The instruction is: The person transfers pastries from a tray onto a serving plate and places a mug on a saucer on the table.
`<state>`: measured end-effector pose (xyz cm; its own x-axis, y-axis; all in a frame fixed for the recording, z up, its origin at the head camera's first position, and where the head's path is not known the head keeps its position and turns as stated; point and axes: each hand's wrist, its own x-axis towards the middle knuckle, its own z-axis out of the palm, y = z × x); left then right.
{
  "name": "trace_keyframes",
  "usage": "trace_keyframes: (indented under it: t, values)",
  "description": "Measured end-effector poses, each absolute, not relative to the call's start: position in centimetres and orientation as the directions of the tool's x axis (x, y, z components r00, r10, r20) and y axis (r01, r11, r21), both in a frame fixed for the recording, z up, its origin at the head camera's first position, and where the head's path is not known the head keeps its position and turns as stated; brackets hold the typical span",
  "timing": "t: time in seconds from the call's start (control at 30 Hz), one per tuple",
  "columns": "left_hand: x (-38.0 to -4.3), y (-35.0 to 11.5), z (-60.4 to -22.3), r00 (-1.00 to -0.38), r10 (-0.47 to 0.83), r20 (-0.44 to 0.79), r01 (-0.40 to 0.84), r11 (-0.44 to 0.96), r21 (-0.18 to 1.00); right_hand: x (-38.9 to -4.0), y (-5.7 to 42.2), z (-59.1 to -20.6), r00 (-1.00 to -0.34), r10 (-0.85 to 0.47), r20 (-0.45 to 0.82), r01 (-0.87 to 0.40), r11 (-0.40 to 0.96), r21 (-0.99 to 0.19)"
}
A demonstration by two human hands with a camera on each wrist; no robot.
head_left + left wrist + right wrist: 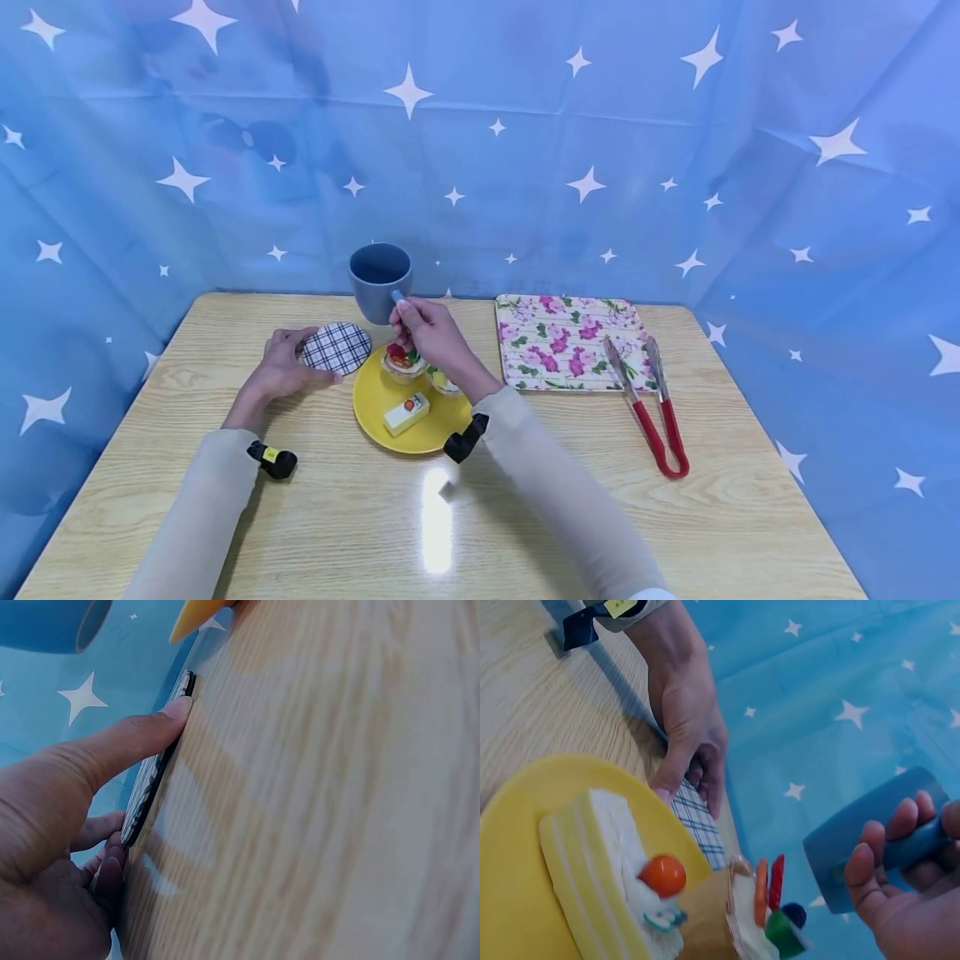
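My right hand (441,335) grips a blue-grey mug (377,293) by its handle, and the mug hangs upright over the table's back edge in the head view. In the right wrist view, fingers (870,862) curl round the mug's handle. Left of the mug, a round coaster (337,348) in a black-and-white check lies on the table. My left hand (283,365) holds the coaster by its rim, the thumb on the near side and the fingers on the far left side. The left wrist view shows that thumb (142,739) against the coaster's thin dark edge.
A yellow plate (442,429) sits below the right wrist with a cake slice (407,413) and two fruit-topped pastries, one partly hidden by the hand. To the right are a floral tray (555,342) and red-handled tongs (660,425) resting partly on it. Blue starry cloth hangs behind.
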<state>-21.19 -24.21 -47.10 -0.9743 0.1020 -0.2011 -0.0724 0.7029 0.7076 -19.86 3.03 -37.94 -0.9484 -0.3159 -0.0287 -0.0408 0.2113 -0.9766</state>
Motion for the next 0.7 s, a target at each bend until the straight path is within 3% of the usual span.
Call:
trace_keyframes:
  t: [0.7]
  values:
    - [-21.1, -24.3, -47.3, -0.981, 0.122, -0.151, -0.025, 0.689, 0.724, -19.0, -1.8, -38.6, -0.931, -0.365, -0.015, -0.035, 0.13, -0.991]
